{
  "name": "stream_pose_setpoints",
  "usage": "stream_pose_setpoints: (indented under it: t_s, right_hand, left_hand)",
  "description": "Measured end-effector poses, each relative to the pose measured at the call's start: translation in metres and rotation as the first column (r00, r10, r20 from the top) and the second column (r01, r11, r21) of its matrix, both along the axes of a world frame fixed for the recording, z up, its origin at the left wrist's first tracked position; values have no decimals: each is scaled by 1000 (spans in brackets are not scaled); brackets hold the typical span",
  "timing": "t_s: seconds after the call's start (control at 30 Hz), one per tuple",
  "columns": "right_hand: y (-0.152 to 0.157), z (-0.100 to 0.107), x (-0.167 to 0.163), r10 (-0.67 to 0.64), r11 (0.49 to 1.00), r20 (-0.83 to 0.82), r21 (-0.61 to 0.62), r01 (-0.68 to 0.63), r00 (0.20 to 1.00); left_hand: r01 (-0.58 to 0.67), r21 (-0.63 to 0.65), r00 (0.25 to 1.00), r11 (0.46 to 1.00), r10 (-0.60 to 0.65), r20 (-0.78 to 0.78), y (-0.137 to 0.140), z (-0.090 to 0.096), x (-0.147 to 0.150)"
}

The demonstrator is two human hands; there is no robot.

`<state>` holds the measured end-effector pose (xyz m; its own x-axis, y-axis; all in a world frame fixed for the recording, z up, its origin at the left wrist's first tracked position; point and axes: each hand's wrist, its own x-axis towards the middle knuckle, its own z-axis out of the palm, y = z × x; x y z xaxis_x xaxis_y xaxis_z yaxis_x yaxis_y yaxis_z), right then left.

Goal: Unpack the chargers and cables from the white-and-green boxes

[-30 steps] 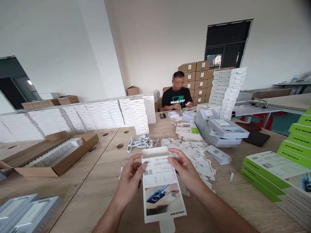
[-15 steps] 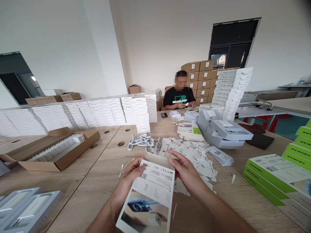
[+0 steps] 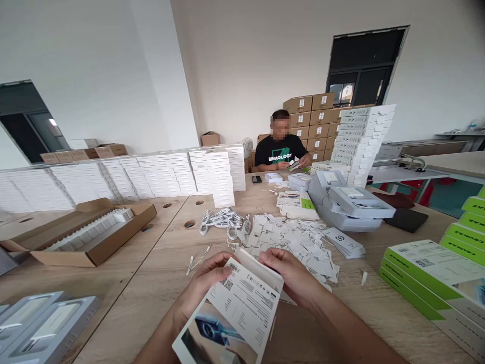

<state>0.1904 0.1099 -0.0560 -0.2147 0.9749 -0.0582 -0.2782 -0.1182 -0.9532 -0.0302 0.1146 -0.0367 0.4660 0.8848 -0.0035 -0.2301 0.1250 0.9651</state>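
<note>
Hands both grip one white box (image 3: 235, 308), tilted, low centre above table (image 3: 159, 283): left hand (image 3: 206, 285) at its 10 o'clock edge, right hand (image 3: 291, 273) at 1 o'clock flap. One cable bundle (image 3: 223, 222) at 12. One cardboard tray (image 3: 87, 235) at 10. One person (image 3: 281, 149) far at 12.

box (image 3: 237, 308) tilted left, top flap closed

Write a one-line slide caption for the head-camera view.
Both hands, left hand and right hand, grip a white printed product box above a wooden table.
</note>
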Motion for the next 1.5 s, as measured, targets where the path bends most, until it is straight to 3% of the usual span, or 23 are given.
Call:
stream_pose_setpoints:
  t_s: [0.07, 0.17, 0.3, 0.4, 0.53, 0.83, 0.93, 1.03, 1.2, 1.5]
  right_hand:
    - [-1, -1, -2, 72, 988, -118, -131, -87, 990]
    - [-5, 0, -5, 168, 965, -130, -181, -190, 977]
    - [-8, 3, -5, 107, 994, 118, -2, -108, 987]
    - [-9, 3, -6, 35, 977, 288, 190, -93, 957]
    - [-8, 0, -8, -23, 973, 333, 225, -56, 943]
    - [-16, 17, -5, 96, 954, 263, 252, -165, 960]
    - [-18, 21, -5, 172, 976, 119, 114, -185, 978]
    - [-19, 19, -8, 250, 967, -90, -18, -252, 964]
    - [-20, 15, -11, 339, 939, -181, 5, -343, 923]
    - [-34, 22, -6, 287, 943, 196, 115, -312, 938]
  left_hand:
    - [16, 0, 1000, 1000, -16, -7, -2, 2, 0]
    - [47, 29, 998, 998, -46, -34, -5, 5, -1]
    - [56, 26, 998, 998, -55, -44, 0, -1, -1]
    - [41, 25, 999, 999, -40, -37, 3, -6, -1]
    - [46, 28, 995, 999, -43, -90, -1, -2, 0]
    - [-1, 8, 1000, 1000, 1, 5, -2, 3, -3]
    - [-59, 3, 997, 998, 58, 58, 2, 3, -5]
    - [-98, 3, 991, 995, 97, 97, 2, 5, -5]
    - [-83, 2, 986, 997, 82, 143, 0, 6, -6]
    - [-133, 1, 983, 991, 132, 128, 4, 3, -10]
